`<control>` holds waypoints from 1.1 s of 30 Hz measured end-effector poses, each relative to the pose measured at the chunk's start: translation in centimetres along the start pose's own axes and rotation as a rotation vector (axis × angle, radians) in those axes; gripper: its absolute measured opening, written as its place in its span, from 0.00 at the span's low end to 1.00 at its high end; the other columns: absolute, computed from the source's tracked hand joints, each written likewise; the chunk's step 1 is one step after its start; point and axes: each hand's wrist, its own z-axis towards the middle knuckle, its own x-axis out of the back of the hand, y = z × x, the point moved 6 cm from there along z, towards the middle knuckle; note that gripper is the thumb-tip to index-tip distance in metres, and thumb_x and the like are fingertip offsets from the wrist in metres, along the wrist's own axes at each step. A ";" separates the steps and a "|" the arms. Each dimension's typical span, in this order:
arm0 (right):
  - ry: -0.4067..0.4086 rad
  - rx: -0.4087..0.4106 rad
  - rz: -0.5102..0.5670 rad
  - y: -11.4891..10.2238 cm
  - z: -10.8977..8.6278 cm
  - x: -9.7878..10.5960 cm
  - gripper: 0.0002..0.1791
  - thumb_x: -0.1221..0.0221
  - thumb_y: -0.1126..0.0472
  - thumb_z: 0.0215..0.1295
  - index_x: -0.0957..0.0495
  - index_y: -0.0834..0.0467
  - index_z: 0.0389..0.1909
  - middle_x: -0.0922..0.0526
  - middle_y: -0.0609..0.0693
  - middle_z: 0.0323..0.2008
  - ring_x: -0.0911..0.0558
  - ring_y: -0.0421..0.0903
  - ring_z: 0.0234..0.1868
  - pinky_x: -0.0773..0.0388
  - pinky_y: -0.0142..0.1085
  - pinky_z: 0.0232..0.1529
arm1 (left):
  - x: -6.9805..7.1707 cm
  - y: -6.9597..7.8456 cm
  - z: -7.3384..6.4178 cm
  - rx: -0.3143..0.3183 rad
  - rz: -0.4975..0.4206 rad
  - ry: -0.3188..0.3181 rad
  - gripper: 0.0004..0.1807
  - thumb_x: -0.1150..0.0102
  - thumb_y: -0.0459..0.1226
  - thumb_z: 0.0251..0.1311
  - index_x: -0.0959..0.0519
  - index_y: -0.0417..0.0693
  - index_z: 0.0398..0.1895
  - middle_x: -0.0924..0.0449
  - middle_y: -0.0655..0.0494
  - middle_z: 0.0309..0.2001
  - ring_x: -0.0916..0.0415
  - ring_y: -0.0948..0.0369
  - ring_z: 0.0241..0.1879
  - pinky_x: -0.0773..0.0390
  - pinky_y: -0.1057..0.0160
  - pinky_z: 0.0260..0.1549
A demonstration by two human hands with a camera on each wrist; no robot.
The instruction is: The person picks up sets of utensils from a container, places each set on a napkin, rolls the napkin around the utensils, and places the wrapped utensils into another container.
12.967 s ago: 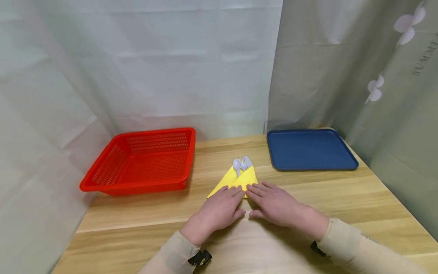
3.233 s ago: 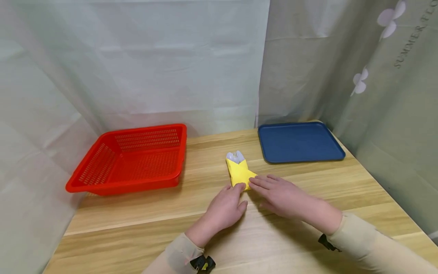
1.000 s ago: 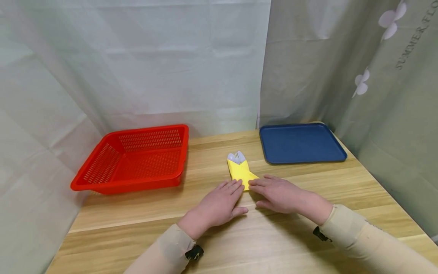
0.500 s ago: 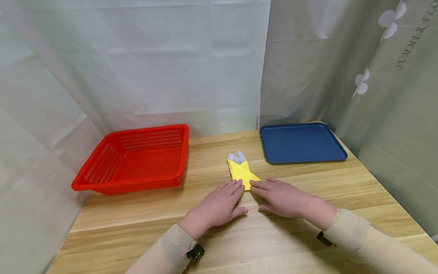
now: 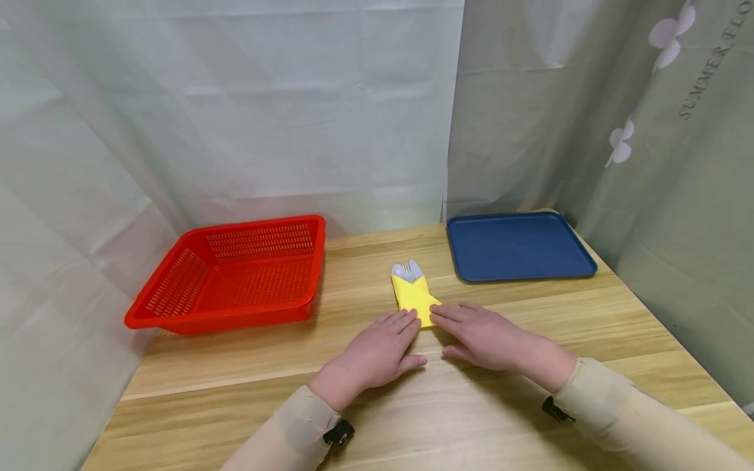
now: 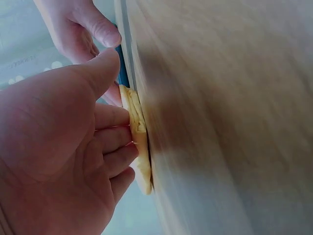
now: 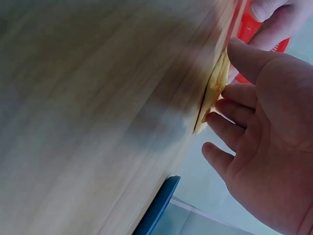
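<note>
In the head view, a folded yellow napkin (image 5: 413,297) lies on the wooden table, wrapped round light purple cutlery (image 5: 408,271). The heads of a spoon, a fork and a knife stick out at its far end; their handles are hidden. My left hand (image 5: 374,350) lays its fingertips on the near left part of the napkin, thumb spread aside. On the other side, my right hand (image 5: 484,337) touches the flap at the right with extended fingers. Both wrist views show the napkin edge-on as a thin layered packet (image 6: 139,139), under the fingers.
A red perforated basket (image 5: 235,314) stands at the back left. At the back right lies a blue tray (image 5: 521,247), close to the table's right edge. Pale curtains (image 5: 294,118) hang behind and on both sides of the wooden table (image 5: 235,379).
Thirteen seconds ago the napkin's left side lay spread; now it is folded over the cutlery. Since 3.2 seconds ago, the left hand has flattened its fingers on the napkin. The last second shows barely any movement.
</note>
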 end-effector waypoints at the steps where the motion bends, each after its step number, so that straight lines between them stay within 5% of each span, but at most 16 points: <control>1: 0.001 -0.004 -0.002 0.1 0.1 0.0 0.37 0.33 0.49 0.80 0.29 0.65 0.79 0.29 0.60 0.80 0.26 0.57 0.78 0.32 0.57 0.78 | 0.0 0.0 0.0 0.000 0.001 0.001 0.42 0.48 0.61 0.83 0.35 0.41 0.85 0.39 0.47 0.86 0.43 0.51 0.85 0.45 0.50 0.82; 15: -0.047 -0.053 0.004 0.8 2.2 -0.3 0.39 0.36 0.44 0.82 0.31 0.65 0.81 0.33 0.60 0.82 0.30 0.57 0.81 0.37 0.58 0.80 | -0.3 0.0 0.2 0.014 -0.001 -0.014 0.43 0.46 0.61 0.82 0.35 0.43 0.86 0.40 0.48 0.86 0.44 0.53 0.85 0.46 0.52 0.83; 33: -0.052 -0.069 0.022 1.0 2.4 -0.8 0.42 0.37 0.43 0.82 0.33 0.67 0.82 0.33 0.64 0.81 0.31 0.60 0.81 0.37 0.59 0.80 | -0.2 -0.1 0.2 0.022 -0.015 -0.026 0.42 0.46 0.60 0.82 0.35 0.42 0.86 0.40 0.48 0.86 0.44 0.53 0.85 0.45 0.52 0.83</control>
